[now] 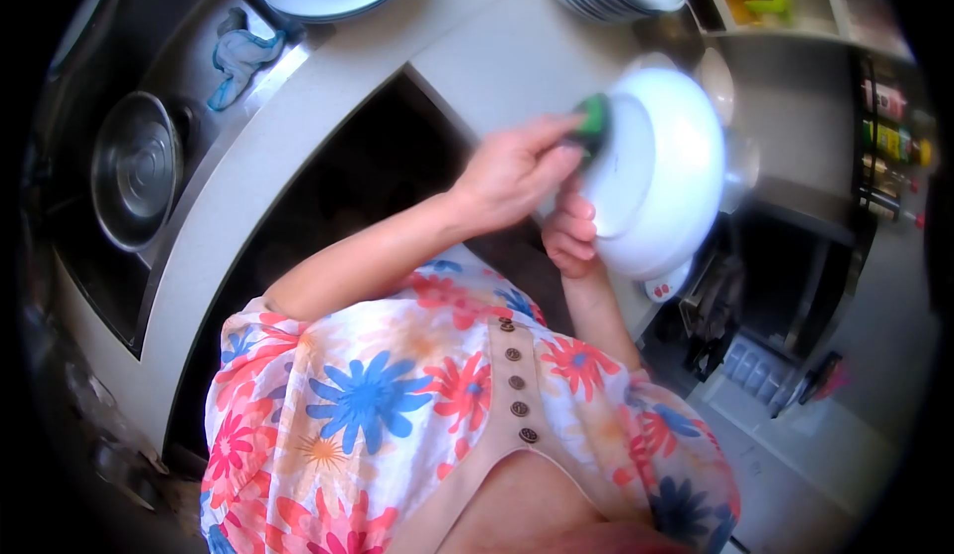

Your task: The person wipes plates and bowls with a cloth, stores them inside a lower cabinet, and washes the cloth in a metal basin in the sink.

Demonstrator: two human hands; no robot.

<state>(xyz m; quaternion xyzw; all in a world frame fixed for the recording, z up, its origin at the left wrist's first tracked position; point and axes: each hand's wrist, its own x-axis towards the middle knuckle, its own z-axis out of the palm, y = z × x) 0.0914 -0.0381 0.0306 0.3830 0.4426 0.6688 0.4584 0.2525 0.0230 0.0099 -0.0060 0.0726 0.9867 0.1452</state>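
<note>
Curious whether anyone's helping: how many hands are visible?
2: the left hand, with a green sponge at the white dish; the right hand, partly hidden, holding the dish's edge.

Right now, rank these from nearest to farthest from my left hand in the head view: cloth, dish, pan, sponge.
1. Sponge: in the left hand's fingers.
2. Dish: just right of the sponge, held by the right hand.
3. Cloth: upper left.
4. Pan: far left.
</note>
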